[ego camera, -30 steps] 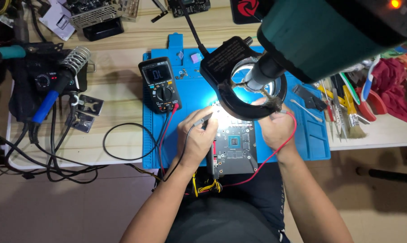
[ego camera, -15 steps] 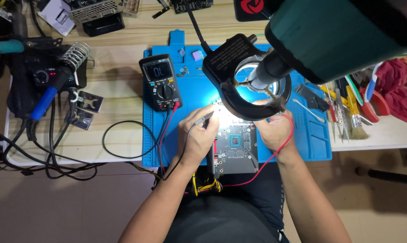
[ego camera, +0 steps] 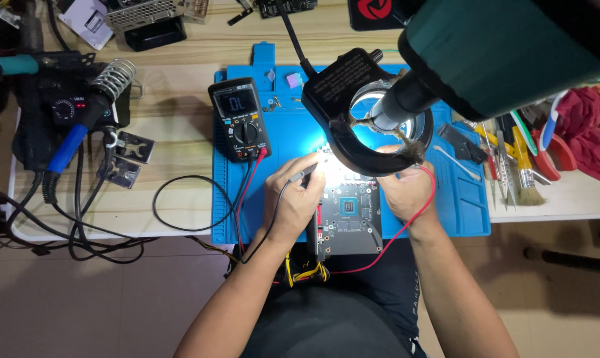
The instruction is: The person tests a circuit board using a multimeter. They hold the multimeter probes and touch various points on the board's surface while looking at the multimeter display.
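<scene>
A grey circuit board (ego camera: pixel 350 217) lies on a blue work mat (ego camera: pixel 459 205) at the desk's front edge, lit from above by a black ring light (ego camera: pixel 369 126). My left hand (ego camera: pixel 292 199) grips a black test probe (ego camera: pixel 302 175), its tip at the board's upper left corner. My right hand (ego camera: pixel 407 191) holds a probe with a red lead (ego camera: pixel 406 229) at the board's upper right; the ring light hides its tip. Both leads run to a black multimeter (ego camera: pixel 240 120) standing on the mat's left side.
A large teal microscope body (ego camera: pixel 505 53) overhangs the top right. A soldering iron with a blue grip (ego camera: pixel 71 142) sits in its coil stand at left, among black cables (ego camera: pixel 81 219). Tweezers, a brush and cutters (ego camera: pixel 512 156) lie right of the mat.
Both hands stay at the board's top corners with the probes. The view has shifted slightly; nothing else has visibly moved.
</scene>
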